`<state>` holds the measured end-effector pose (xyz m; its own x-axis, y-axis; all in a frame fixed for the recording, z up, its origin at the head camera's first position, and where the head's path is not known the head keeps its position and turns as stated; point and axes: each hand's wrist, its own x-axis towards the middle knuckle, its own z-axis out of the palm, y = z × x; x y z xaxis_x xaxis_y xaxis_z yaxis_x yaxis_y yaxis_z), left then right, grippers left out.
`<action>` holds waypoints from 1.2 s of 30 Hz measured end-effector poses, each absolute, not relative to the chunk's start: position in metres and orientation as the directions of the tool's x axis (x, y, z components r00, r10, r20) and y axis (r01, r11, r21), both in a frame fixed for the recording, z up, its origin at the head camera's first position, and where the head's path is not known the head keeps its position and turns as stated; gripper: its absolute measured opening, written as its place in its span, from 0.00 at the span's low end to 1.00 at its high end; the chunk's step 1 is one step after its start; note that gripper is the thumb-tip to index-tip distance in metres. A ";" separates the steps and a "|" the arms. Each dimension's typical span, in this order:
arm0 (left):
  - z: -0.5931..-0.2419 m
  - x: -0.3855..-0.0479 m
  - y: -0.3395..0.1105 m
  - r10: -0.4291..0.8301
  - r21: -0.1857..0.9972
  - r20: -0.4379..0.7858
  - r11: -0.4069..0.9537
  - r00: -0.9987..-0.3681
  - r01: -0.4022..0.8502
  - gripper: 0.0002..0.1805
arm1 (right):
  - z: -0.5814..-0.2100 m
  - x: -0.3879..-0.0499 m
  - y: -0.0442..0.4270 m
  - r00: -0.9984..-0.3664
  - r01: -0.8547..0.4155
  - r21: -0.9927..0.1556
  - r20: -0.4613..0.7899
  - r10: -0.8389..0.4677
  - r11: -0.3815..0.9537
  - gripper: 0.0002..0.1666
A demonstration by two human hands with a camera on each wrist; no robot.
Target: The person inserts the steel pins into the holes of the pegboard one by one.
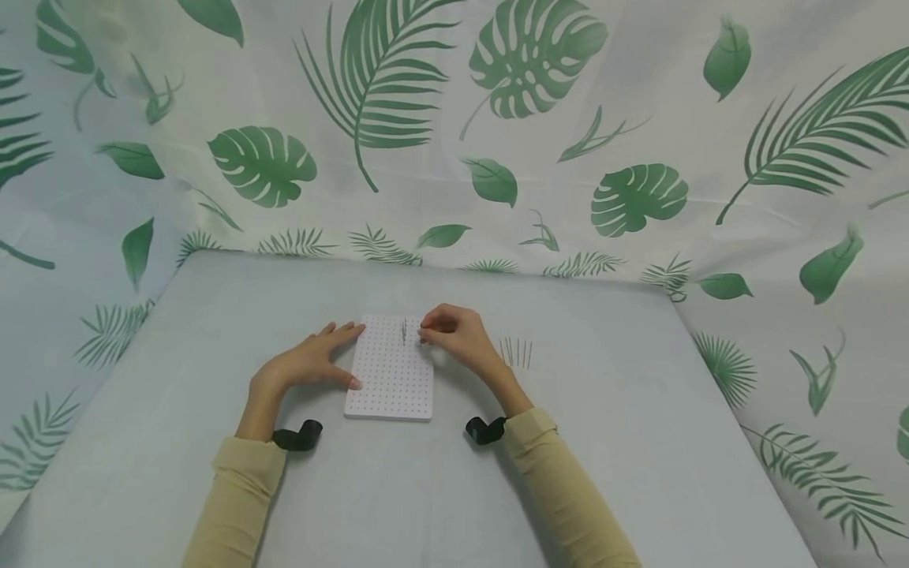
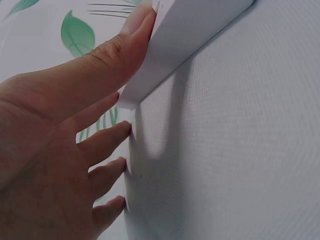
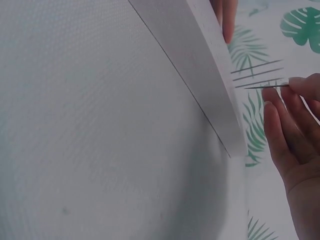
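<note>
A white board [image 1: 387,383] with rows of small holes lies on the table. Several thin metal needles [image 1: 404,332] stand upright near its far end; three show in the right wrist view above the board's face [image 3: 223,75]. My left hand [image 1: 312,359] rests at the left edge with fingers spread, its thumb [image 2: 112,52] touching the board's side. Over the far right corner, my right hand [image 1: 458,335] pinches one needle [image 3: 265,87] between thumb and fingertips. The needle's tip is apart from the board, pointing toward it.
Several loose needles [image 1: 516,353] lie side by side on the table, right of the board and near my right wrist. A white cloth covers the table [image 1: 604,442]. Behind it hangs a leaf-patterned curtain [image 1: 426,213]. Black wrist cameras [image 1: 308,435] sit on both wrists.
</note>
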<state>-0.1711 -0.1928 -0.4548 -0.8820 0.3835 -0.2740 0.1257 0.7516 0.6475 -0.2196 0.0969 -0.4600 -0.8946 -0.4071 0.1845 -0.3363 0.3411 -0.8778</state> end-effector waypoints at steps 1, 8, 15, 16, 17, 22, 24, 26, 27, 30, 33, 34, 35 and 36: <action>-0.454 -0.171 -0.193 0.385 0.646 -0.272 0.753 -0.882 0.129 0.58 | -0.460 -0.220 0.096 -0.894 -0.335 -0.879 0.182 -0.409 0.341 0.05; -0.455 -0.172 -0.192 0.385 0.638 -0.272 0.758 -0.882 0.134 0.57 | -0.459 -0.219 0.087 -0.885 -0.336 -0.880 0.173 -0.433 0.336 0.06; -0.455 -0.172 -0.192 0.385 0.639 -0.270 0.757 -0.883 0.135 0.57 | -0.460 -0.219 0.083 -0.879 -0.347 -0.880 0.185 -0.439 0.324 0.05; -0.455 -0.172 -0.192 0.385 0.639 -0.268 0.757 -0.883 0.136 0.57 | -0.461 -0.219 0.083 -0.877 -0.350 -0.880 0.188 -0.442 0.321 0.05; -0.454 -0.172 -0.192 0.384 0.639 -0.268 0.757 -0.883 0.136 0.57 | -0.461 -0.219 0.082 -0.876 -0.352 -0.880 0.189 -0.444 0.319 0.05; -0.453 -0.171 -0.192 0.380 0.641 -0.275 0.758 -0.883 0.126 0.57 | -0.464 -0.219 0.080 -0.874 -0.352 -0.880 0.187 -0.449 0.318 0.05; -0.453 -0.171 -0.192 0.376 0.643 -0.283 0.757 -0.883 0.116 0.57 | -0.464 -0.219 0.080 -0.873 -0.352 -0.880 0.186 -0.451 0.318 0.05; -0.453 -0.171 -0.192 0.375 0.641 -0.285 0.759 -0.882 0.116 0.57 | -0.465 -0.219 0.079 -0.871 -0.356 -0.878 0.187 -0.454 0.320 0.05; -0.453 -0.171 -0.193 0.375 0.640 -0.284 0.759 -0.882 0.117 0.57 | -0.465 -0.219 0.078 -0.870 -0.360 -0.874 0.188 -0.457 0.326 0.05; -0.454 -0.172 -0.193 0.375 0.641 -0.286 0.759 -0.882 0.115 0.57 | -0.466 -0.219 0.077 -0.864 -0.377 -0.858 0.190 -0.466 0.348 0.05; -0.456 -0.172 -0.194 0.376 0.644 -0.285 0.756 -0.882 0.114 0.57 | -0.468 -0.219 0.076 -0.858 -0.395 -0.838 0.190 -0.477 0.377 0.05; -0.456 -0.172 -0.194 0.376 0.645 -0.286 0.756 -0.882 0.112 0.57 | -0.468 -0.219 0.075 -0.857 -0.399 -0.834 0.190 -0.479 0.382 0.05; -0.456 -0.172 -0.194 0.377 0.645 -0.285 0.755 -0.881 0.115 0.57 | -0.468 -0.219 0.075 -0.856 -0.403 -0.829 0.190 -0.481 0.388 0.05; -0.456 -0.172 -0.194 0.378 0.645 -0.284 0.756 -0.881 0.116 0.57 | -0.468 -0.219 0.075 -0.856 -0.404 -0.825 0.189 -0.481 0.394 0.05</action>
<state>-0.1721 -0.1940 -0.4558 -0.8813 0.3777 -0.2840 0.1160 0.7555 0.6448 -0.2185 0.0747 -0.4682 -0.8559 -0.4813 0.1891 -0.4041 0.3943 -0.8253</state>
